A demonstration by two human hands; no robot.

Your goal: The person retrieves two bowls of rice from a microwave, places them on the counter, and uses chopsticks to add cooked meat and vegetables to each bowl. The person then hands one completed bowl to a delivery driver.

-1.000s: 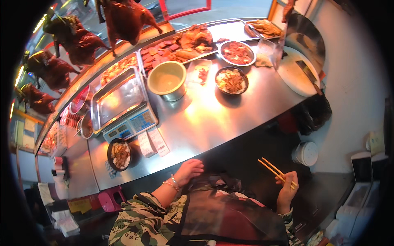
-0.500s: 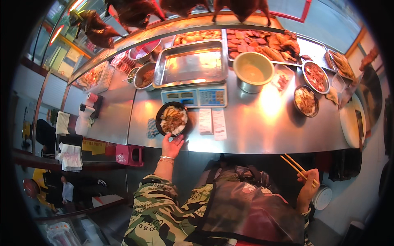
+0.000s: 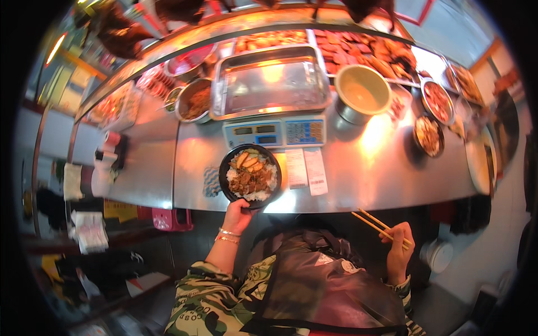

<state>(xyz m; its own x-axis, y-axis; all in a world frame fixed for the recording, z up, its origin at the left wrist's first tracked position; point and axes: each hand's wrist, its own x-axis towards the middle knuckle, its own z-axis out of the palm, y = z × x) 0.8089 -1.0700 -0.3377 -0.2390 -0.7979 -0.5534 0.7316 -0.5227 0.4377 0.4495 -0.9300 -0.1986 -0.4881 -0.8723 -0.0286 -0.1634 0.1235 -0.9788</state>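
My left hand (image 3: 237,215) grips the near rim of a black bowl (image 3: 222,177), thumb over the edge and fingers underneath. White rice fills the bowl, topped with brown minced or chopped meat and sliced pieces. It is held over the counter's front edge, just before a blue-and-white digital scale (image 3: 273,133). A pair of wooden chopsticks (image 3: 376,226) is in my right hand (image 3: 400,245), fingers closed round the thick ends. Their tips point up and left, near the counter edge, touching no food. A blue-and-white patterned cloth or packet (image 3: 211,182) lies left of the bowl.
Two paper slips (image 3: 305,171) lie right of the bowl. Behind the scale is a steel tray (image 3: 269,89); right of it stand a deep pot (image 3: 358,115) and another filled black bowl (image 3: 418,147). A round board (image 3: 478,168) sits far right. Roast birds (image 3: 120,33) hang above.
My left hand has closed on the bowl's rim; the bowl looks larger and nearer. My right hand with the chopsticks has moved left. The view has shifted slightly.
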